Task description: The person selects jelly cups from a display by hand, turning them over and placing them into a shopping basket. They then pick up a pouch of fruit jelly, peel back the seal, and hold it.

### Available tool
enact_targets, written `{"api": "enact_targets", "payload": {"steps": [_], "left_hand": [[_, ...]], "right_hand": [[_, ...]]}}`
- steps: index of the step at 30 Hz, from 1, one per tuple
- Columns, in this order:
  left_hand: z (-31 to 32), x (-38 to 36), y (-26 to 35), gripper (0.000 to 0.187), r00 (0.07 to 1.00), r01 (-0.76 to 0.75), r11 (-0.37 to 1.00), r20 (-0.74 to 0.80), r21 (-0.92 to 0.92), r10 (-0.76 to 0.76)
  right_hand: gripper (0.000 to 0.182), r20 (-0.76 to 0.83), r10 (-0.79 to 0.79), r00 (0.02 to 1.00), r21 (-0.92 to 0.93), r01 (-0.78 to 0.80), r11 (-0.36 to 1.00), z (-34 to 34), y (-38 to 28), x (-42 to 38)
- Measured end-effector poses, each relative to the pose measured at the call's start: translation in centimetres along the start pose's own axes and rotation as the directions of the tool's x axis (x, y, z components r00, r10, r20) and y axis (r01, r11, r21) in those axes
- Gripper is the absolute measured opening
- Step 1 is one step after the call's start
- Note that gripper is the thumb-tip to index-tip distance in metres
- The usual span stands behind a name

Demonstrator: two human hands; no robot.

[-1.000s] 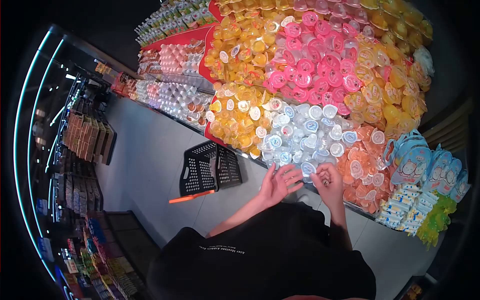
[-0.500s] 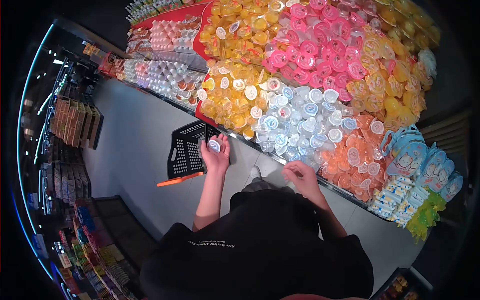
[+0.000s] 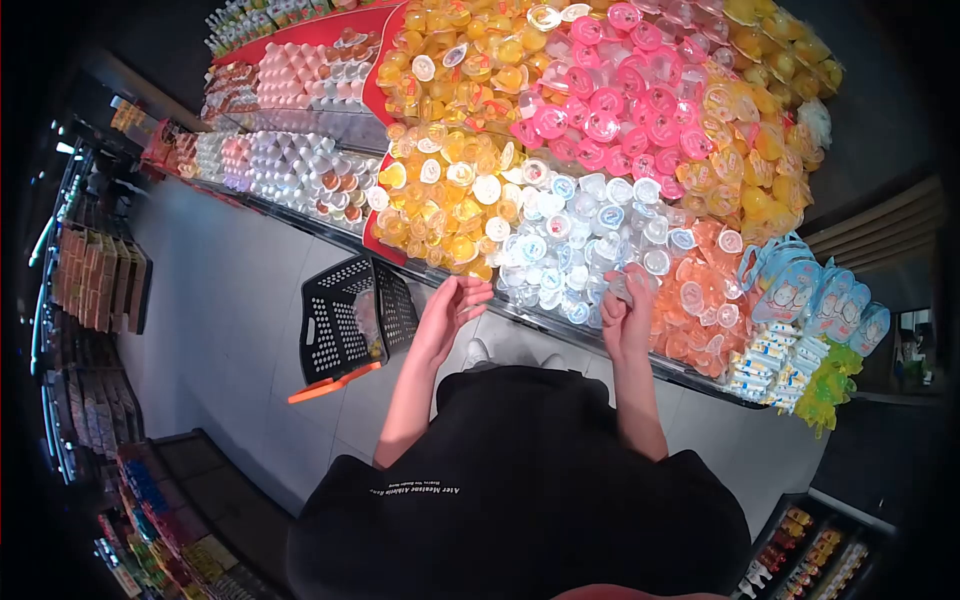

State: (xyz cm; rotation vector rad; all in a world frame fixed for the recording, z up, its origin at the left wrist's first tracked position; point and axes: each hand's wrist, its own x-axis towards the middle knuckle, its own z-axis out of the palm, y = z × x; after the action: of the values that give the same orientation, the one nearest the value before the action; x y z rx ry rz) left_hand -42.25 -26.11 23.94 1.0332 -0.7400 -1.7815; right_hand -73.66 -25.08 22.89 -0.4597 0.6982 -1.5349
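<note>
My right hand (image 3: 628, 318) is at the front of the heap of clear jelly cups with white and blue lids (image 3: 560, 235). Its fingers are bent around a clear jelly cup (image 3: 618, 288), partly covered by them. My left hand (image 3: 452, 312) is in front of the display's edge, just below the yellow jelly cups (image 3: 440, 205). Its fingers are loosely extended, and nothing shows in them. To its left, a black shopping basket (image 3: 325, 320) with an orange handle (image 3: 335, 383) stands on the floor, holding something clear and something yellow.
Pink-lidded cups (image 3: 605, 120) fill the back of the display, with orange cups (image 3: 700, 300) at the right. Blue cartoon bags (image 3: 790, 290) hang beyond them. A metal ledge (image 3: 520, 312) runs along the front. Shelves of boxes (image 3: 100, 280) stand at far left.
My left hand has moved from beside the basket towards the display, and the jelly cup it held is gone from it. My right hand has reached forward into the clear cups and closed on one.
</note>
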Motion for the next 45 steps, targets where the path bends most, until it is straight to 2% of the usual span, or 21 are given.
{"api": "enact_targets", "payload": {"steps": [3, 6, 9, 11, 13, 15, 17, 19, 21, 23, 26, 29, 30, 31, 33, 34, 35, 36, 37, 39, 45], "left_hand": [[-2.8, -1.8, -1.2, 0.05, 0.994, 0.098, 0.995, -0.055, 0.006, -0.098], [-3.9, -2.2, -1.2, 0.046, 0.99, 0.103, 0.994, -0.097, -0.04, -0.106], [-2.8, -0.9, -1.8, 0.042, 0.994, 0.005, 1.0, 0.112, 0.008, -0.005], [-0.8, 0.0, -1.9, 0.041, 0.976, 0.008, 1.0, 0.218, -0.027, -0.002], [1.3, 1.2, -2.2, 0.038, 0.988, -0.05, 0.996, 0.141, -0.069, 0.059], [1.3, 2.0, -1.5, 0.036, 0.99, -0.117, 0.987, 0.061, -0.107, 0.124], [-0.5, 2.7, -0.7, 0.03, 0.996, -0.089, 0.897, -0.067, -0.433, 0.066], [-5.3, 3.7, -1.3, 0.02, 0.989, -0.136, 0.781, -0.136, -0.61, 0.065], [-8.9, 3.0, -0.3, 0.015, 0.935, -0.274, 0.822, -0.338, -0.499, 0.107], [-13.4, 2.5, 0.0, 0.02, 0.88, -0.336, 0.78, -0.471, -0.528, 0.061], [-19.0, 2.6, -0.8, 0.028, 0.829, -0.41, 0.721, -0.557, -0.558, 0.04], [-19.0, 4.1, -0.8, 0.031, 0.761, -0.443, 0.741, -0.649, -0.505, 0.013], [-16.9, 4.6, -0.5, 0.032, 0.779, -0.414, 0.8, -0.624, -0.434, 0.064], [-13.3, 4.7, -0.1, 0.033, 0.796, -0.386, 0.85, -0.594, -0.357, 0.112], [-6.7, 4.1, 0.2, 0.037, 0.952, -0.225, 0.936, -0.266, -0.271, 0.152], [-4.7, 3.6, -0.1, 0.041, 0.993, -0.114, 0.972, -0.032, -0.208, 0.11], [-2.5, 2.6, -0.1, 0.042, 0.993, -0.082, 0.995, 0.074, -0.064, 0.087], [-0.9, 1.8, -0.2, 0.041, 0.992, -0.079, 0.996, 0.095, -0.044, 0.083], [0.1, 1.2, -0.3, 0.04, 0.991, -0.075, 0.997, 0.112, -0.022, 0.077], [-0.1, 0.8, -0.8, 0.034, 0.997, -0.024, 1.0, 0.069, -0.007, 0.025], [-3.7, 0.8, -0.5, 0.021, 0.999, 0.054, 0.991, -0.002, 0.125, -0.055]], "right_hand": [[0.028, -0.434, -0.099, 0.895, 0.047, 0.132, 0.99, -2.6, -1.9, 0.5], [0.028, -0.524, -0.22, 0.823, 0.041, 0.282, 0.959, -4.9, -4.7, 0.6], [0.035, -0.607, -0.378, 0.699, -0.141, 0.373, 0.917, -2.4, -5.0, 1.1], [0.039, -0.461, -0.403, 0.791, -0.303, 0.286, 0.909, 1.2, -3.1, 1.9], [0.047, -0.181, -0.254, 0.95, -0.391, 0.167, 0.905, 5.4, 0.4, 1.8], [0.058, 0.191, -0.008, 0.982, -0.589, 0.121, 0.799, 9.5, 3.1, -0.2], [0.066, 0.365, 0.228, 0.903, -0.883, 0.259, 0.391, 11.9, 3.0, -1.5], [0.066, 0.32, 0.234, 0.918, -0.888, 0.205, 0.411, 10.8, 4.4, -1.8], [0.067, 0.289, 0.226, 0.93, -0.886, 0.171, 0.43, 9.1, 5.8, -1.9], [0.062, 0.207, 0.24, 0.948, -0.936, 0.12, 0.332, 7.0, 6.3, -2.2], [0.055, 0.135, 0.29, 0.948, -0.928, 0.019, 0.371, 5.9, 6.3, -3.0], [0.052, 0.124, 0.312, 0.942, -0.877, -0.043, 0.478, 3.7, 7.9, -2.7], [0.05, 0.125, 0.277, 0.953, -0.804, -0.066, 0.59, 3.0, 8.9, -2.5], [0.05, 0.119, 0.265, 0.957, -0.803, -0.064, 0.593, 2.8, 9.5, -2.3], [0.045, 0.03, 0.079, 0.996, -0.686, -0.037, 0.726, 3.4, 10.6, -1.8], [0.045, 0.021, 0.066, 0.998, -0.686, -0.034, 0.727, 4.6, 10.5, -1.8], [0.041, -0.066, 0.116, 0.991, -0.512, -0.134, 0.848, 6.2, 9.7, -1.9], [0.037, -0.139, 0.183, 0.973, -0.307, -0.218, 0.927, 6.9, 9.0, -2.0], [0.037, -0.152, 0.18, 0.972, -0.303, -0.22, 0.927, 6.3, 8.6, -1.8], [0.029, -0.088, 0.389, 0.917, -0.218, -0.399, 0.891, 4.1, 9.2, -2.0], [0.027, -0.291, 0.367, 0.884, -0.027, -0.391, 0.92, -1.9, 9.4, -3.4]]}}
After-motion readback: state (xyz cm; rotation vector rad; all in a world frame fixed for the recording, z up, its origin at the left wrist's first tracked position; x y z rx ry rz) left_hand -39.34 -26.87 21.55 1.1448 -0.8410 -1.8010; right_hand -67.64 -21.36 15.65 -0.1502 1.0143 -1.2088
